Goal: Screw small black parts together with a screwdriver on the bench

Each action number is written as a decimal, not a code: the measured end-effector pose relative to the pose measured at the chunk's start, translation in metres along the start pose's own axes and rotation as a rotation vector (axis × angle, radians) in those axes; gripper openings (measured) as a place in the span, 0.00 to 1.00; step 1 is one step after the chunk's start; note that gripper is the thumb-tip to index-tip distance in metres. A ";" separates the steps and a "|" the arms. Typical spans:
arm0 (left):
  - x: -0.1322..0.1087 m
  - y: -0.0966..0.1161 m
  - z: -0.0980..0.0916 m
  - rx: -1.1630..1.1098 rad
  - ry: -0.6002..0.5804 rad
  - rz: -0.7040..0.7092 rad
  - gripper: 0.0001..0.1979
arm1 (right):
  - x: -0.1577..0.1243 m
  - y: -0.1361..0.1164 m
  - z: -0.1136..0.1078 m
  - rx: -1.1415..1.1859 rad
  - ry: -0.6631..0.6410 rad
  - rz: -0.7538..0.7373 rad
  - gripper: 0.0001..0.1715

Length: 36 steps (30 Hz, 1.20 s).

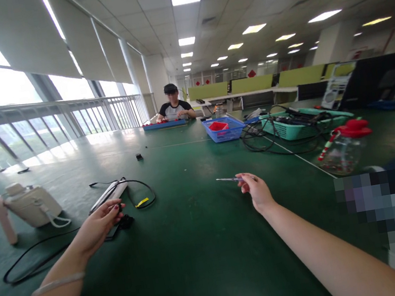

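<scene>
My right hand (255, 190) hovers over the green table (198, 248) and pinches a thin metal tool (229, 179) that points left. My left hand (99, 224) reaches out near a small black part (125, 222) and a flat black and white device (109, 195) with a looping black cable (144, 189). Its fingertips are drawn together at the small black part. A yellow tag (141, 202) lies just beyond.
A cream handheld appliance (28, 205) with a cord lies at the left. A blue basket (223, 129), a teal tray of cables (291, 125) and a clear jar with a red lid (343, 147) stand at the right. A person (174, 104) sits at the far end.
</scene>
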<state>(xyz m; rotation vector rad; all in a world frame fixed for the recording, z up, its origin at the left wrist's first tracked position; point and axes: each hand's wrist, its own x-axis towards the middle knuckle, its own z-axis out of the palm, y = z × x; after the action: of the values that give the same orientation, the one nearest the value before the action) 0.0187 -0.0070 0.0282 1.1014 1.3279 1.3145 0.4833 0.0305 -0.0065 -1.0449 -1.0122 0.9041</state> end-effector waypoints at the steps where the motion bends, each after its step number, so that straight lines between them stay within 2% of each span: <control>1: -0.001 0.002 0.001 0.063 -0.004 0.033 0.16 | 0.000 0.000 0.000 0.004 0.006 0.001 0.14; 6: -0.008 0.013 0.000 0.282 0.009 0.198 0.25 | -0.003 -0.004 0.001 0.012 0.024 0.000 0.14; 13: -0.005 0.009 -0.006 0.310 0.024 0.163 0.23 | -0.005 -0.005 0.004 -0.011 0.019 -0.012 0.15; 19: 0.003 0.001 -0.010 0.353 0.085 0.182 0.26 | -0.006 -0.007 0.002 -0.040 0.066 -0.035 0.13; 27: 0.003 -0.004 -0.013 0.705 -0.055 0.196 0.23 | -0.005 -0.005 0.004 -0.082 0.087 -0.040 0.12; 31: 0.004 -0.004 -0.016 0.951 -0.105 0.261 0.21 | -0.005 -0.005 0.004 -0.097 0.080 -0.038 0.12; 36: 0.004 0.000 -0.019 1.059 -0.177 0.309 0.24 | -0.004 -0.004 0.004 -0.107 0.069 -0.043 0.13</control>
<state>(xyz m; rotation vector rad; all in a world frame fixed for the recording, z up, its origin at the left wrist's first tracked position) -0.0006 -0.0062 0.0284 2.1401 1.8026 0.6173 0.4792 0.0263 -0.0031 -1.1329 -1.0307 0.7811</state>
